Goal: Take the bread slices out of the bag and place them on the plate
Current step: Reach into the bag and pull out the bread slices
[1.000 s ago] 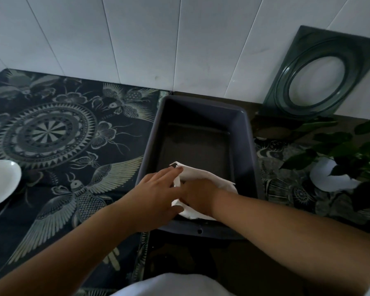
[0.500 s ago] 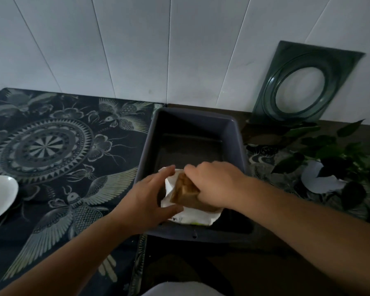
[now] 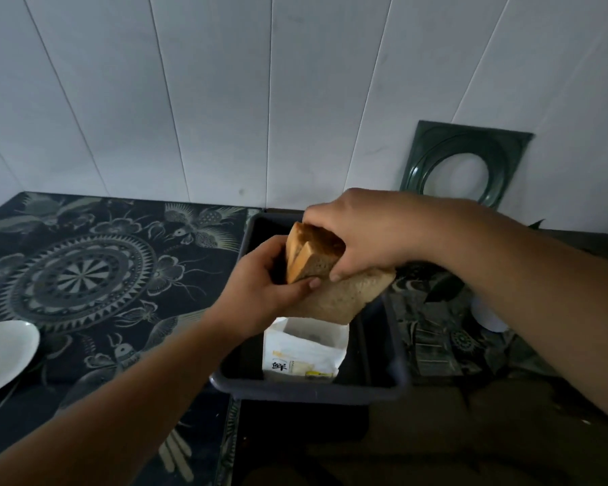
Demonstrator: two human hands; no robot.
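Item: bread slices (image 3: 334, 285), a small stack out of the bag, which I see raised above the dark tray (image 3: 383, 389); my right hand (image 3: 376, 236) clamps them from above, my left hand (image 3: 260, 289) from the side. Item: white bread bag (image 3: 304, 352), upright in the tray, mouth agape. Item: white plate (image 3: 4, 356), far left on the patterned cloth (image 3: 85, 275), bare.

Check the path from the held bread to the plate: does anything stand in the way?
Nothing visible does. Both hands, left and right, hold the bread above the tray. The plate lies far left, with only flat patterned cloth between.
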